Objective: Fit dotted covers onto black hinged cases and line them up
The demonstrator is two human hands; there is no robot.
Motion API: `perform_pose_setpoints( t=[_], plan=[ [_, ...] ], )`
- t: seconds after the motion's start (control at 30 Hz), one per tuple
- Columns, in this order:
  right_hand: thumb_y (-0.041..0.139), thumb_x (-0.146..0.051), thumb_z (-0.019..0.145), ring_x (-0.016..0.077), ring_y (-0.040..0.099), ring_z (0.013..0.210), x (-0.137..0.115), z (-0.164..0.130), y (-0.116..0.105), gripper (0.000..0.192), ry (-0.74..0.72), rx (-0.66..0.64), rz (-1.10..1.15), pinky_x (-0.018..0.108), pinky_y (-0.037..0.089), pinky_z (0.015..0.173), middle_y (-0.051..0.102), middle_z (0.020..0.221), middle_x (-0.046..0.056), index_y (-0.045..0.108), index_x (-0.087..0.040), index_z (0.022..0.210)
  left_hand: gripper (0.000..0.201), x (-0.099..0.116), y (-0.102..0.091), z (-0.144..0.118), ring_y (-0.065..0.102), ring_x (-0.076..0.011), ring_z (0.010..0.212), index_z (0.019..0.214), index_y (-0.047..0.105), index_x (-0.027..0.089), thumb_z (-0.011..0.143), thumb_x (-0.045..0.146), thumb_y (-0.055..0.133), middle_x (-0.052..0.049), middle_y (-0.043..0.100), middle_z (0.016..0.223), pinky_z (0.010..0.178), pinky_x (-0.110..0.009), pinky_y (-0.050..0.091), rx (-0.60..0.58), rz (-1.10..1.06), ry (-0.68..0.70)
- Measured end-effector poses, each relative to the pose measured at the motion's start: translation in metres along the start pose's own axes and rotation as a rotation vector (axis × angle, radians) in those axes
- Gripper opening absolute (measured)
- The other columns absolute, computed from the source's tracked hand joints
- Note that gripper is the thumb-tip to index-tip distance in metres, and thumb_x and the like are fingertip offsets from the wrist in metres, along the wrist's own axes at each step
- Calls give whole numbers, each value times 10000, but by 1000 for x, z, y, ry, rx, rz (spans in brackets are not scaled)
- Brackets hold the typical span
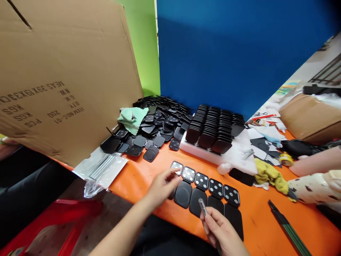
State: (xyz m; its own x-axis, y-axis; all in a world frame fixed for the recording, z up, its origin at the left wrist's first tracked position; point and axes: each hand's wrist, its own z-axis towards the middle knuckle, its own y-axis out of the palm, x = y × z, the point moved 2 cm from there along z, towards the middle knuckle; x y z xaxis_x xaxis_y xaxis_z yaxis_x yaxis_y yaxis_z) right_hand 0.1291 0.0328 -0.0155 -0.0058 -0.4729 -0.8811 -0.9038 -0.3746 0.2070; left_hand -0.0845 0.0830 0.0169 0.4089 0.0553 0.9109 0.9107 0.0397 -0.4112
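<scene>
A row of several black hinged flat cases (pixel 201 180) lies opened out before me, silver discs dotting their upper halves and plain black lower halves (pixel 183 195) facing me. My left hand (pixel 163 186) is over the leftmost case, with index fingertip at its dotted half (pixel 174 165) and thumb apart from the finger. I see nothing held in it, and the hand hides part of that case's lower half. Between the thumb and fingers of my right hand (pixel 220 229) is a short silver metal rod (pixel 202 206), tilted up above the lower halves.
Black cases (pixel 153 129) lie heaped behind, under a green cloth (pixel 133 119). Stacked black plates (pixel 210 129) stand on white foam (pixel 201 153). Left are a cardboard box (pixel 66 71) and bagged metal rods (pixel 102 167). Right are a utility knife (pixel 287 227), yellow cloth (pixel 271 176) and another person's arm (pixel 317 160).
</scene>
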Motion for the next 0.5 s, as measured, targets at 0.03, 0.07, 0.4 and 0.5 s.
perform_pose_setpoints(
  t=[0.03,0.07,0.4,0.5],
  plan=[
    [543,-653,733,40,276,403,3,0,0,492,-2,15,7,186,171,390,409,542,-62,559,-166,796,317,-7,-16,10,616,-215,863,1077,624,182,822,337,515,-74,664,918,795,-312,472,73,51,-6],
    [534,-670,725,40,272,395,5,-1,0,507,-5,33,15,189,165,386,415,535,-58,559,-166,778,309,-14,-31,21,578,-242,982,1076,618,184,834,330,494,-93,638,1031,887,-347,427,142,104,-13],
    [529,-697,709,18,240,366,0,-9,12,524,32,11,195,170,139,369,402,506,-72,529,-178,781,668,-55,-61,74,276,-380,1285,1281,437,150,649,164,654,-177,430,1329,1054,-510,150,360,248,-167],
    [545,-671,720,18,230,354,0,-6,11,508,-7,19,220,163,140,354,399,509,-82,527,-189,881,651,-49,-62,69,333,-371,1253,1281,433,159,663,181,635,-170,493,1269,1031,-504,209,323,149,-209]
  ],
)
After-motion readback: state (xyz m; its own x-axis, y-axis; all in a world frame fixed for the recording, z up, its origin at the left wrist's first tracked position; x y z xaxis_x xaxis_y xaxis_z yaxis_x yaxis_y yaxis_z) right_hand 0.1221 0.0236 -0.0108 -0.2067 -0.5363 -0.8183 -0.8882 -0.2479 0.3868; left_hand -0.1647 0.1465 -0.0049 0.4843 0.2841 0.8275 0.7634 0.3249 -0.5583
